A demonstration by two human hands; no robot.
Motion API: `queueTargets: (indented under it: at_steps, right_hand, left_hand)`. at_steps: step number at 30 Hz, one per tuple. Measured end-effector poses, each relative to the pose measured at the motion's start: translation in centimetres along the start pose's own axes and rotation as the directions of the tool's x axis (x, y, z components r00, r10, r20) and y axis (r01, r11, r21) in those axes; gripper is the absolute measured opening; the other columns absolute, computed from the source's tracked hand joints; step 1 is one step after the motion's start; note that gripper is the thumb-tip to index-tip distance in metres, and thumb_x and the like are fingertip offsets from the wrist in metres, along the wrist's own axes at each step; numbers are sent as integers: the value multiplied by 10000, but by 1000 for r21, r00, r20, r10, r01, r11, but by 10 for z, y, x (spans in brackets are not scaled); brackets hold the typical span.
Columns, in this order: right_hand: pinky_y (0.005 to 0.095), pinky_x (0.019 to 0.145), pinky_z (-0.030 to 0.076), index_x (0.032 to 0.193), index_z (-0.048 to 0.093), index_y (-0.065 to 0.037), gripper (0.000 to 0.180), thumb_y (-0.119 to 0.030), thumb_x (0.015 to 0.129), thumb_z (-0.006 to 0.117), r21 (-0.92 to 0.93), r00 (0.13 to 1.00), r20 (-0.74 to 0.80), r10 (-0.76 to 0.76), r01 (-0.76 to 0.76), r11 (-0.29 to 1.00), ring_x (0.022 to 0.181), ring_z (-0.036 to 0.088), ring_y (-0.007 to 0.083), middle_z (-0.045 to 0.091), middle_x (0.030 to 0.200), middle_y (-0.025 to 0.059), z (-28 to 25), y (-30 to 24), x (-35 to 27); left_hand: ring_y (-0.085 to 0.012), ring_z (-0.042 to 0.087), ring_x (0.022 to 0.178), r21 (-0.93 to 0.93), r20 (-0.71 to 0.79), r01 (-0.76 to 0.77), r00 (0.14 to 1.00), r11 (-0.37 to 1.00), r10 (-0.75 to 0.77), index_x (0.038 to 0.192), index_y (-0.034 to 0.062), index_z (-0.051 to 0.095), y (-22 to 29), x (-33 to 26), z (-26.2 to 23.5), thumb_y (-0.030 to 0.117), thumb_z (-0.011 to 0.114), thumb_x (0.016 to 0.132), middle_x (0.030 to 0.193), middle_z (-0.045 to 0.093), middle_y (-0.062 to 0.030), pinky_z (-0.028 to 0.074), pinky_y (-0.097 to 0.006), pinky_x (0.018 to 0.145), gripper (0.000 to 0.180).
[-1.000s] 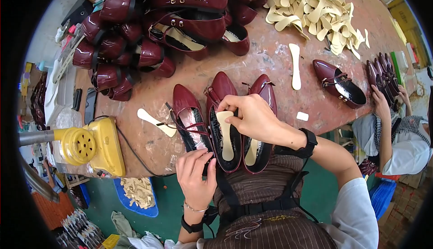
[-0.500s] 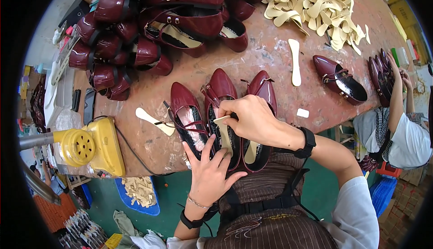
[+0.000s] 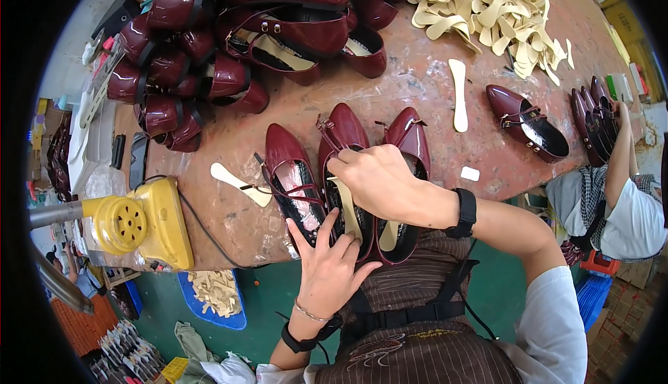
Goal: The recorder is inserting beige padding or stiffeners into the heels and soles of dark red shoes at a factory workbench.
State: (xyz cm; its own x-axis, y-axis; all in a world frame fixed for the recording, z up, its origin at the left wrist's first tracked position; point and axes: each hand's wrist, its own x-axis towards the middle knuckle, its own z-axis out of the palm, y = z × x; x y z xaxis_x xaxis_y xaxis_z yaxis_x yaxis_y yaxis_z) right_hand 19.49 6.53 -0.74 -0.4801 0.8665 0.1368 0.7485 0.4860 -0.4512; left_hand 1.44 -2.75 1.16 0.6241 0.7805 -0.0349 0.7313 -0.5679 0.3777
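Three burgundy patent pointed shoes stand side by side near the table's front edge, toes away from me. Inside the middle shoe (image 3: 346,123) lies a cream insole (image 3: 350,217). My right hand (image 3: 379,181) is closed over the front of that insole at the shoe's opening; its fingertips are partly hidden. My left hand (image 3: 328,273) is spread, fingers resting at the heel end of the same shoe and insole. The right shoe (image 3: 409,133) has a cream insole in it too. The left shoe (image 3: 284,146) shows a pinkish-and-black inside under its thin strap.
Burgundy shoes (image 3: 289,29) are heaped at the far left, cream insoles (image 3: 480,8) at the far right. Single insoles (image 3: 459,95) lie on the table. A yellow machine (image 3: 163,224) stands left. Another shoe (image 3: 525,123) lies right, near a co-worker's arm (image 3: 619,151).
My right hand has moved forward and slightly left, down toward the shoe's toe. The insole's raised front end has gone down into the shoe. My left hand has hardly moved.
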Motion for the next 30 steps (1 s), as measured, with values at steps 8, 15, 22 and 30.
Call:
queueTargets:
  at_steps: [8, 15, 22, 30]
  right_hand:
    - [413, 577, 554, 942, 637, 2, 267, -49, 690, 708, -144, 988, 128, -83, 102, 984, 745, 713, 317, 675, 889, 146, 5, 6, 12]
    - [386, 560, 550, 937, 627, 9, 262, -83, 707, 710, -212, 984, 153, -94, 125, 969, 711, 716, 304, 671, 837, 148, 11, 4, 18]
    - [364, 534, 545, 927, 616, -16, 250, -107, 710, 700, -286, 991, 93, -93, 116, 951, 651, 710, 265, 663, 790, 115, 15, -3, 14]
    - [391, 649, 576, 801, 753, -51, 101, -116, 736, 710, -201, 958, 260, -124, 179, 963, 751, 730, 282, 696, 788, 145, -9, -1, 17]
  left_hand:
    - [-290, 518, 1291, -3, 65, -10, 998, 1000, 10, 923, 8, 703, 1, 5, 2, 441, 768, 763, 999, 636, -58, 31, -796, 1104, 466]
    - [-296, 540, 1261, -46, 67, -62, 996, 997, 66, 959, -25, 648, -3, 9, 2, 545, 726, 780, 1037, 614, -128, 46, -779, 1115, 603]
    - [-309, 572, 1195, -21, 104, -106, 989, 994, 108, 930, -46, 659, -3, 12, 4, 634, 597, 865, 1112, 627, -200, 74, -698, 1170, 686]
    - [-311, 631, 1057, -9, 80, -114, 990, 993, 114, 885, -40, 661, -1, 16, 3, 621, 622, 860, 1066, 632, -204, 109, -672, 1178, 662]
